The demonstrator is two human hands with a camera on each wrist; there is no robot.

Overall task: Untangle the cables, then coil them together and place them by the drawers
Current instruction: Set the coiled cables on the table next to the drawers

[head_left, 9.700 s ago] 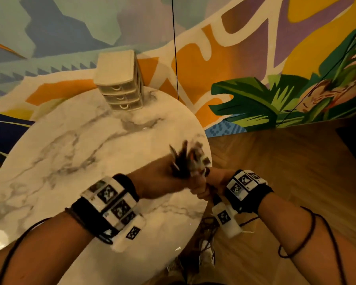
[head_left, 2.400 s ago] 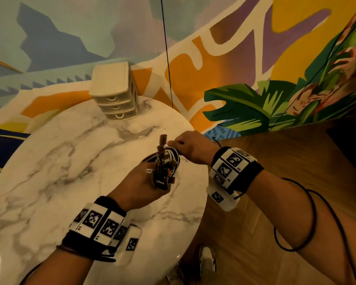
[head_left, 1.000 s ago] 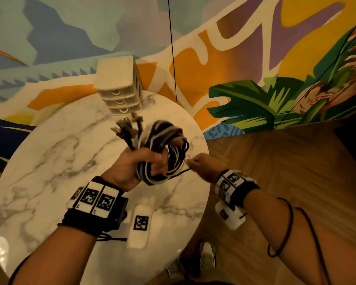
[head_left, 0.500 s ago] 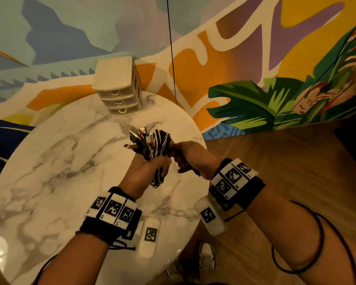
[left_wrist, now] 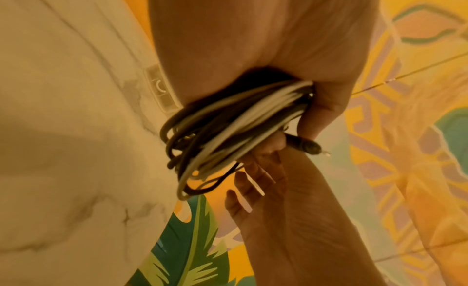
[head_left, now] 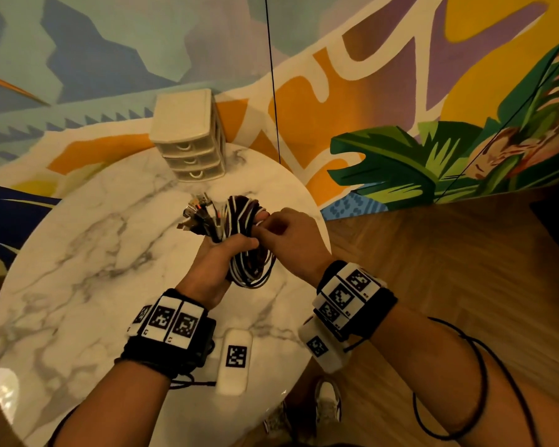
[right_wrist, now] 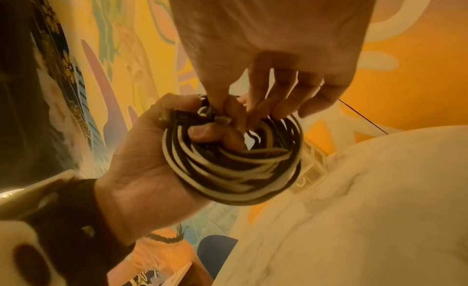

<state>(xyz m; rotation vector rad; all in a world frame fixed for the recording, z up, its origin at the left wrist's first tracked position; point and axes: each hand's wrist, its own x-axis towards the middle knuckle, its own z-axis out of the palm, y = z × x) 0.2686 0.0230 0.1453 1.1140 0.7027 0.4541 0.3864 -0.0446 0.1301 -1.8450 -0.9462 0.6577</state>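
Glossy marble table (head_left: 78,253); smooth plastic drawers (head_left: 188,140); rubbery cables (head_left: 246,269); wood floor (head_left: 449,253).

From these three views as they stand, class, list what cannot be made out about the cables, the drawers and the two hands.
- How many cables: the cable coil overlaps itself in all views.
- Loose end tucked or not: right hand fingers cover it, right wrist view.
- Plug types: connectors too small, head view.
- Left hand fingers: hidden behind the coil, head view.
- Drawers contents: fronts closed.
- Left wrist view: coil blurred.

Warm dim light; wrist views blurred, edges warped.
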